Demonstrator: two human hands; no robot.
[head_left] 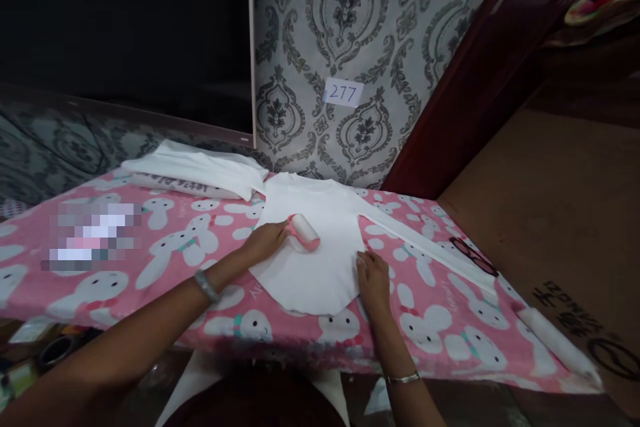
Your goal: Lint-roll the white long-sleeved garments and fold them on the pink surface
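A white long-sleeved shirt [320, 260] lies flat on a pink cloth printed with white rabbits [170, 247]. My left hand [267, 240] grips the pink handle of a lint roller [303, 231], whose white roll rests on the shirt's left side. My right hand [374, 280] presses flat on the shirt's lower right edge, fingers together, holding nothing. One sleeve [425, 250] stretches out to the right across the cloth.
Folded white garments [195, 170] lie at the back left. Dark glasses [473, 255] rest near the right edge, and a white roll [557, 340] lies at the front right corner. A patterned wall with a paper tag "277" [343, 92] stands behind; a brown floor lies to the right.
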